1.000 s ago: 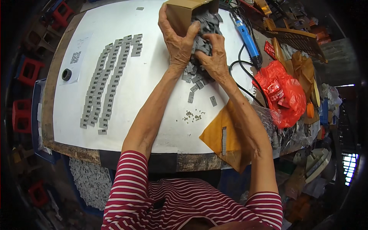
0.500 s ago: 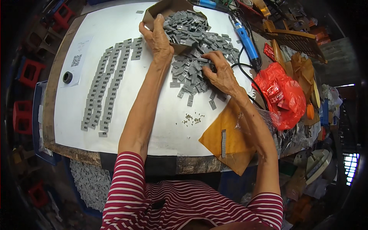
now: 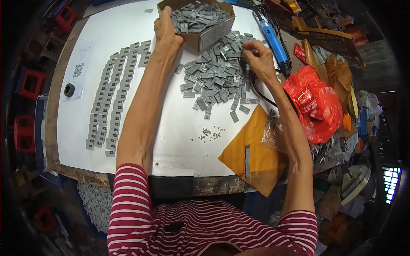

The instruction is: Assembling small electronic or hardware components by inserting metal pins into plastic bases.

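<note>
My left hand (image 3: pixel 167 32) grips the left side of an open cardboard box (image 3: pixel 213 35) at the far middle of the table. Small grey rectangular plastic pieces (image 3: pixel 198 17) fill much of the box. Below and right of it, a loose pile of the same grey pieces (image 3: pixel 218 74) spreads over the white sheet. My right hand (image 3: pixel 261 59) hovers at the pile's right edge, fingers half curled, a gap between thumb and forefinger. Nothing shows in it. To the left, grey pieces (image 3: pixel 103 102) lie in long overlapping rows, each with a dark spot.
Tiny brass-coloured parts (image 3: pixel 209 134) lie nearer me. An amber sheet (image 3: pixel 260 149) bears a narrow grey strip (image 3: pixel 247 160). A blue electric screwdriver (image 3: pixel 273 40), its cable and a red plastic bag (image 3: pixel 314 104) are at the right. A black ring (image 3: pixel 69 90) sits at the left.
The box, tipped toward the pile before, is now more level, with its contents back inside the walls. My right hand has drawn off the pile, to the right and slightly farther away.
</note>
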Demonstrator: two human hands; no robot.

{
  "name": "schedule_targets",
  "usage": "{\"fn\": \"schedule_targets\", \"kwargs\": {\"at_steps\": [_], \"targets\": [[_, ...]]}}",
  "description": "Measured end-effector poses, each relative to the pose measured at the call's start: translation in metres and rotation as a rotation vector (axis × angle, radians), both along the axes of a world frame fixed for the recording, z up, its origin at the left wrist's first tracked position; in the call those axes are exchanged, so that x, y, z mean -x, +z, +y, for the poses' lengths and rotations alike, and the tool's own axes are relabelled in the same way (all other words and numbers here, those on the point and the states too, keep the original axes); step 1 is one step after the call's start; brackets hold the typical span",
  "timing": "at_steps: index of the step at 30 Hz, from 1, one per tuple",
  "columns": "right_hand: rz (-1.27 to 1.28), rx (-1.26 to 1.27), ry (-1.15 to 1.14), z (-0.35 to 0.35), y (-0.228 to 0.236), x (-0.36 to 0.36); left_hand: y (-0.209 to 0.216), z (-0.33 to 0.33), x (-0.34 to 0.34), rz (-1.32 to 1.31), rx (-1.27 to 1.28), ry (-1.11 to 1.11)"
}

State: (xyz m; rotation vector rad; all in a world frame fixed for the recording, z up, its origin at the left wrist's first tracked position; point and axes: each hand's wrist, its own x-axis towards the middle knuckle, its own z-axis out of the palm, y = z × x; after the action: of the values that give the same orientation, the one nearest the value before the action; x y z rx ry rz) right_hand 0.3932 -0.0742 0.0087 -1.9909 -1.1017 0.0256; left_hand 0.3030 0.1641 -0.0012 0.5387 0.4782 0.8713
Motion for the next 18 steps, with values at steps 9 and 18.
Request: {"fn": "schedule_targets", "kwargs": {"at_steps": [9,18], "targets": [[-0.268,0.089,-0.032,0.051,-0.022,-0.073,-0.019,0.037,-0.082,-0.086,-0.169,0.063],[-0.39,0.197,0.185,0.062,-0.032,-0.052,-0.027,0.059,-0.115,-0.088,-0.023,-0.175]]}}
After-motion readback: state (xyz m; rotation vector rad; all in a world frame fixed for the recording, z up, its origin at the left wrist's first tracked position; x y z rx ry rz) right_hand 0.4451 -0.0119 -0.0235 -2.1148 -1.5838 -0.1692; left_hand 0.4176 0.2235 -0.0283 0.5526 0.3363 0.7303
